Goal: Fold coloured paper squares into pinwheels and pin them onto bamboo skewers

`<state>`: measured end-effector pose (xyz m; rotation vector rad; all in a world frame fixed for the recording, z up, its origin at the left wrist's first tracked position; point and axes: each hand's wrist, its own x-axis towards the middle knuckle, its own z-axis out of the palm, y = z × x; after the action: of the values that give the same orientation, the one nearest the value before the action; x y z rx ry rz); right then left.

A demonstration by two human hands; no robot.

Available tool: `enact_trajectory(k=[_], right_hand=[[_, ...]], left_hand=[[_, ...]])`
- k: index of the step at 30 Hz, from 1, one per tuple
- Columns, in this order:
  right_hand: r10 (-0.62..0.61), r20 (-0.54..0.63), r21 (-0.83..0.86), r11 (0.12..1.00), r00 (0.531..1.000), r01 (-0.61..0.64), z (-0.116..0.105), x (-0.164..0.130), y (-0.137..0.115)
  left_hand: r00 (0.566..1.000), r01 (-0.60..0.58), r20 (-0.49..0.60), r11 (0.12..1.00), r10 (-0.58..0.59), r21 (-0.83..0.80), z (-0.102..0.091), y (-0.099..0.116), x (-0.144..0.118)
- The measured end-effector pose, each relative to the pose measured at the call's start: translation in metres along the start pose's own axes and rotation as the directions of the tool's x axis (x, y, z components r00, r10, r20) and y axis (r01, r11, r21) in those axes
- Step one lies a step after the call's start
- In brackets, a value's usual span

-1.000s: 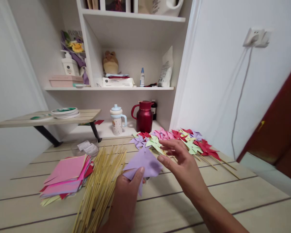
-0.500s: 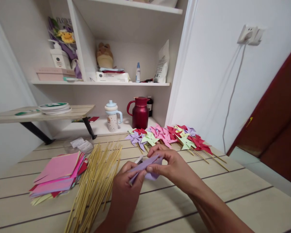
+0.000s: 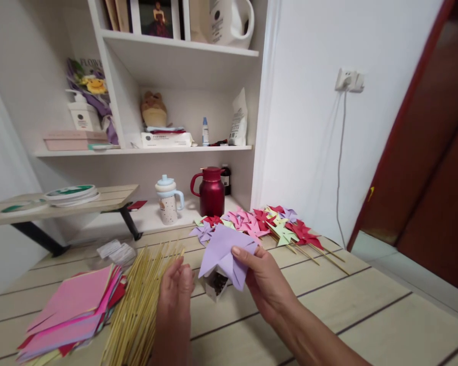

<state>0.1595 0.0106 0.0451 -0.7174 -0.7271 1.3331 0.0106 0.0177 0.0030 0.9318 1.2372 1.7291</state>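
My right hand (image 3: 269, 277) pinches a purple sheet of pinwheel paper (image 3: 223, 246), thumb on top, with some of its corners folded in toward the middle. Below the paper, a small white box (image 3: 218, 296) with small dark pieces inside stands on the table, partly covered. My left hand (image 3: 177, 284) is off the paper, its fingers loosely apart and nothing visible in them. It is beside the bundle of thin wooden sticks (image 3: 137, 300). Farther left lies a stack of coloured paper squares (image 3: 72, 300).
Finished paper pinwheels (image 3: 286, 234) on sticks lie at the back right. Behind them are a red thermos jug (image 3: 212, 195) and a speckled cup (image 3: 168, 203). A clear container with white packets (image 3: 116, 251) sits near a small raised stand (image 3: 114, 195).
My left hand has let go of the purple paper and moved left. My right hand still holds the paper, now turned flatter toward me. The view has tilted up and shifted right.
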Motion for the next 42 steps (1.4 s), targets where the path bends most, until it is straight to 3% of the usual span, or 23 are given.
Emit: enact_trajectory(k=[3, 8, 14, 16, 22, 30, 38, 42], right_hand=[[-0.013, -0.03, 0.077, 0.997, 0.999, 0.015, 0.003, -0.003, 0.003], [-0.056, -0.06, 0.065, 0.996, 0.997, 0.06, 0.01, -0.014, 0.008], [-0.01, -0.005, 0.021, 1.0, 1.0, 0.01, 0.014, -0.026, 0.015], [0.0, 0.022, 0.02, 1.0, 1.0, 0.0, 0.014, -0.027, 0.017], [0.02, 0.053, 0.027, 0.999, 0.998, -0.022, 0.015, -0.03, 0.022], [0.05, 0.064, 0.03, 0.998, 0.997, -0.052, 0.018, -0.035, 0.022], [0.089, 0.068, 0.014, 0.996, 0.994, -0.09, 0.018, -0.035, 0.022], [0.026, 0.044, -0.039, 0.999, 0.999, -0.025, 0.012, -0.027, 0.014]], left_hand=[[0.995, 0.054, 0.088, 0.998, -0.052, -0.022, 0.003, -0.008, -0.002], [0.969, 0.002, 0.241, 0.981, 0.046, -0.197, 0.011, -0.02, -0.022], [0.928, 0.165, 0.363, 0.969, -0.089, -0.186, 0.011, 0.002, -0.042], [0.926, 0.188, 0.362, 0.962, -0.106, -0.198, 0.009, 0.014, -0.044], [0.963, 0.101, 0.263, 0.987, -0.066, -0.122, 0.008, 0.035, -0.046], [0.979, 0.165, 0.12, 0.986, -0.162, -0.011, 0.011, 0.057, -0.047], [0.958, 0.24, 0.163, 0.971, -0.236, -0.005, 0.006, 0.051, -0.044], [0.925, 0.279, 0.277, 0.96, -0.26, -0.03, -0.002, 0.045, -0.033]])
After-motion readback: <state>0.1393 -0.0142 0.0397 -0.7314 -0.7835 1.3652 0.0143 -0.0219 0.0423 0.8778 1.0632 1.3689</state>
